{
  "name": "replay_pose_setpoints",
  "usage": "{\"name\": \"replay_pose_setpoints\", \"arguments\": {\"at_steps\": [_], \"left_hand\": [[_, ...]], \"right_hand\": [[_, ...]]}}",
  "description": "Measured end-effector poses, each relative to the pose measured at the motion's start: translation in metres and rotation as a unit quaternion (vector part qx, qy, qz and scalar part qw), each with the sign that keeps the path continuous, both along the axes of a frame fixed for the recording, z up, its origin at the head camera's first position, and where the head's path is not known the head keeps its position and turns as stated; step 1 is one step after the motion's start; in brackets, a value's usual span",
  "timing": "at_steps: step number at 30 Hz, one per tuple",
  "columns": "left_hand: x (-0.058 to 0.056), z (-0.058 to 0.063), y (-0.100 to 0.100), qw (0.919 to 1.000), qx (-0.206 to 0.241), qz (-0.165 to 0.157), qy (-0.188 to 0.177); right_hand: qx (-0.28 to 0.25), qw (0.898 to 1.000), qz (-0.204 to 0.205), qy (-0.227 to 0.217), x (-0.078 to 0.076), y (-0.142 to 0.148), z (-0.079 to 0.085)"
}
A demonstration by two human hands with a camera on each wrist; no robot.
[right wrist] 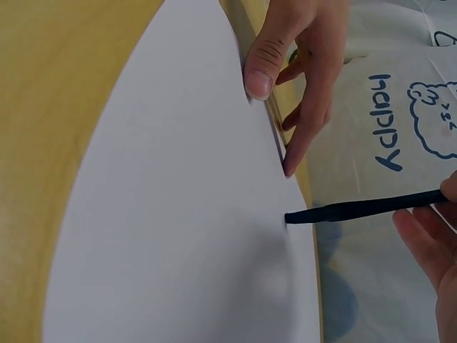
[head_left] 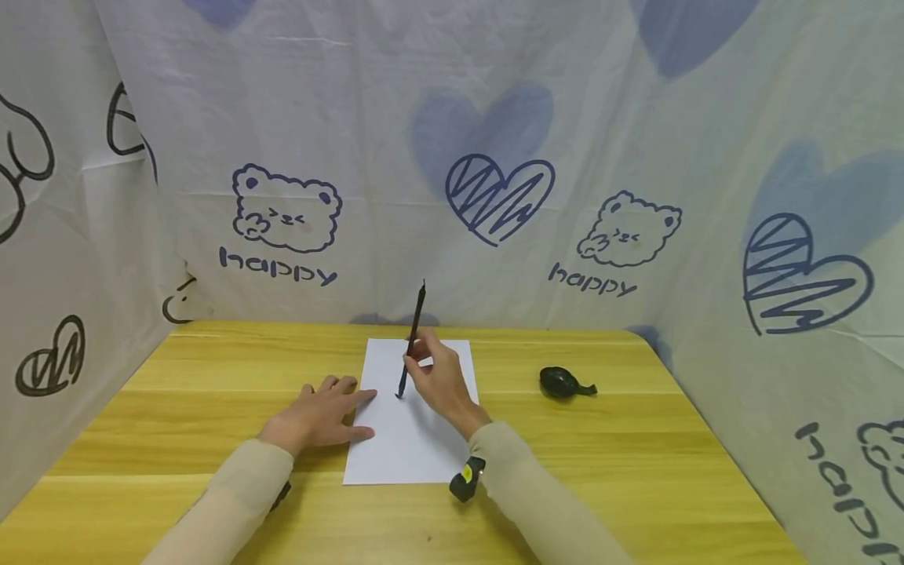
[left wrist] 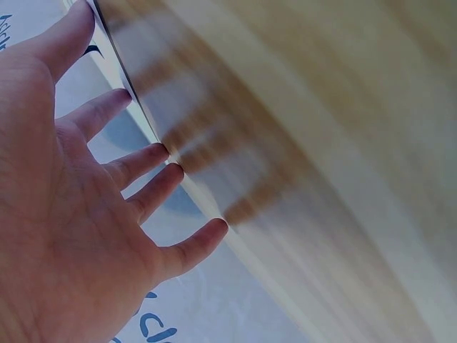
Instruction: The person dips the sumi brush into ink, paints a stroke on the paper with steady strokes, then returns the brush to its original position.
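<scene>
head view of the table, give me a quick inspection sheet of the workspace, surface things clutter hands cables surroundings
Surface: wooden table, yellowish with visible grain.
Job's things: white paper lies on the table; a dark writing tool stands tilted, tip down at the sheet.
Clutter: one dark rounded object with a narrow end, right of the paper; its identity is unclear.
Left hand: left hand rests with fingers spread at the paper's left edge.
Right hand: right hand grips the writing tool over the sheet.
Cables: nothing seen.
Surroundings: pale curtain behind and at both sides, printed with hearts, bears and "happy".
</scene>
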State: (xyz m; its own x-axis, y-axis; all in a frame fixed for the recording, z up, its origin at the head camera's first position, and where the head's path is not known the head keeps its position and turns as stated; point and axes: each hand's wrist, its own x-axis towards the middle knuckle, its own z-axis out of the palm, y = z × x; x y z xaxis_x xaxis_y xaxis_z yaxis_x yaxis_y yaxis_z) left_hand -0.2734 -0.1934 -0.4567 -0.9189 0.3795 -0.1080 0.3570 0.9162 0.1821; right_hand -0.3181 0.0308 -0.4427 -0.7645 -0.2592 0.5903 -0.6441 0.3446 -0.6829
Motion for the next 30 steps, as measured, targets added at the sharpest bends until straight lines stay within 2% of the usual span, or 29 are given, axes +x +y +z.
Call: {"name": "replay_pose_setpoints", "arguments": {"at_steps": [16, 30], "left_hand": [[-0.0002, -0.0008, 0.0001, 1.0, -0.004, -0.002, 0.008], [-0.0016, -0.0027, -0.0002, 0.9999, -0.007, -0.002, 0.01]], "right_hand": [[0.025, 1.0, -0.01, 0.014, 0.0033, 0.0027, -0.0001], [0.017, 1.0, -0.021, 0.014, 0.003, 0.0046, -0.0018]]}}
